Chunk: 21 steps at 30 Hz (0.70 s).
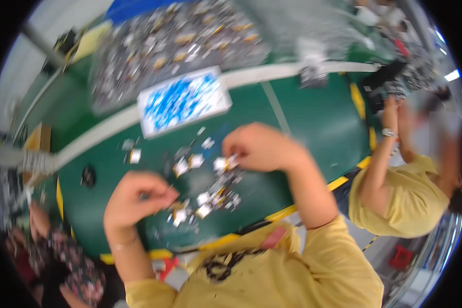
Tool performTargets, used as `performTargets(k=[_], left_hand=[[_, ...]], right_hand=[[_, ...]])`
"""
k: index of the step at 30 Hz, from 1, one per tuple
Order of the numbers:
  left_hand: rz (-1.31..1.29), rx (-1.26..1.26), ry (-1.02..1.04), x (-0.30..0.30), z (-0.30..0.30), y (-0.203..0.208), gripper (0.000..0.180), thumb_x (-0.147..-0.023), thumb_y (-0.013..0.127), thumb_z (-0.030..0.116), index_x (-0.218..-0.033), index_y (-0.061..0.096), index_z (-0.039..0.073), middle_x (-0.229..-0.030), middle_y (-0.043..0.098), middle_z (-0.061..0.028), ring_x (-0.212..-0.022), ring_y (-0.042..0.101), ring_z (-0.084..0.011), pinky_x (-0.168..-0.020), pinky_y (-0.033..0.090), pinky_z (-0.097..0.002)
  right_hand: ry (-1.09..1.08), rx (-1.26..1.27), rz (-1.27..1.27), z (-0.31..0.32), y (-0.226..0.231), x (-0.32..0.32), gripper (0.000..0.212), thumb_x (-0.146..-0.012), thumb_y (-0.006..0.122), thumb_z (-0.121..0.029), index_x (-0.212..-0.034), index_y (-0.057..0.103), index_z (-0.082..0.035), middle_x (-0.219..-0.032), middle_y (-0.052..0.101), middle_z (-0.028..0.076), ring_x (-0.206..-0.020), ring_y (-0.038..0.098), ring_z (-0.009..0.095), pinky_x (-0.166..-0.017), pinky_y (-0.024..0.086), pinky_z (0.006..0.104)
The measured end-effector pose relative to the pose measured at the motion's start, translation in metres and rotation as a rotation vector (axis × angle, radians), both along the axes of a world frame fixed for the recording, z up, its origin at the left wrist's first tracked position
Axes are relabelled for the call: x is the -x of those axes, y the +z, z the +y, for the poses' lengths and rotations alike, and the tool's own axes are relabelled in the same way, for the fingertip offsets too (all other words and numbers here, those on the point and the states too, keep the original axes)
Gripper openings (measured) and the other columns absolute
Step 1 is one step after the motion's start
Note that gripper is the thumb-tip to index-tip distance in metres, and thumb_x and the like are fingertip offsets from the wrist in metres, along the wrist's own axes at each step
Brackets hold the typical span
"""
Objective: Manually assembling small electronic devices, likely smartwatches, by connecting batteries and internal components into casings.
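Note:
On the green table mat, small parts (204,199) lie in a loose heap, white, silver and dark with yellowish bits; motion blur hides their exact kind. My left hand (136,197) is over the heap's left side, thumb and fingertips pinched together. Whatever may be between them is too small to see. At the heap's upper right, my right hand (259,146) is closed in a pinch, with a small white part (233,161) at its fingertips. Several more white pieces (181,166) lie between the two hands.
A white tray (227,104) of blue and white pieces stands beyond my hands. Behind it, a large clear plastic sheet or bag (105,92) bears many small parts. A round black object (88,175) sits at left. A co-worker in yellow (400,200) works at right; another person's patterned sleeve (72,256) is lower left.

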<state>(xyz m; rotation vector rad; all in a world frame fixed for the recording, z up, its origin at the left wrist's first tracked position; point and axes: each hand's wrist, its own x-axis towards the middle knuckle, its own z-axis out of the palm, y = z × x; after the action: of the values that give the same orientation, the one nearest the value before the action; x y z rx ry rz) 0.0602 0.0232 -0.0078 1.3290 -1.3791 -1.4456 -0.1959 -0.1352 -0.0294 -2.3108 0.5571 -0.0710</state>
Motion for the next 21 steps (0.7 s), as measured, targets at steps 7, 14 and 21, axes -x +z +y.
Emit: performTargets(k=[7, 14, 21], left_hand=[[0.118, -0.031, 0.163, 0.002, 0.004, -0.008, 0.009, -0.078, 0.066, -0.003, -0.087, 0.066, -0.002, -0.079, 0.066, -0.0040, -0.064, 0.057, -0.0041, -0.055, 0.044, -0.0180], [-0.055, -0.069, 0.139, 0.026, 0.007, -0.021, 0.010, -0.080, 0.062, -0.002, -0.089, 0.066, -0.001, -0.081, 0.066, -0.0050, -0.060, 0.057, -0.0062, -0.053, 0.044, -0.0212], [-0.705, 0.278, 0.296, 0.055, 0.002, -0.025, 0.018, -0.073, 0.068, 0.007, -0.090, 0.067, 0.001, -0.077, 0.060, -0.0086, -0.057, 0.054, -0.0184, -0.052, 0.043, -0.0280]], right_hand=[[-0.087, -0.044, 0.057, -0.006, 0.006, -0.005, 0.016, -0.067, 0.064, -0.002, -0.083, 0.060, -0.002, -0.069, 0.053, 0.006, -0.061, 0.051, 0.017, -0.055, 0.043, 0.0284], [0.004, 0.011, -0.042, 0.020, 0.011, -0.017, 0.015, -0.069, 0.067, -0.008, -0.081, 0.060, -0.005, -0.070, 0.053, 0.006, -0.063, 0.052, 0.020, -0.056, 0.042, 0.0309], [-0.014, 0.136, 0.217, 0.039, 0.008, -0.029, 0.023, -0.068, 0.072, -0.022, -0.070, 0.055, -0.006, -0.071, 0.057, 0.007, -0.069, 0.057, 0.028, -0.058, 0.043, 0.0382]])
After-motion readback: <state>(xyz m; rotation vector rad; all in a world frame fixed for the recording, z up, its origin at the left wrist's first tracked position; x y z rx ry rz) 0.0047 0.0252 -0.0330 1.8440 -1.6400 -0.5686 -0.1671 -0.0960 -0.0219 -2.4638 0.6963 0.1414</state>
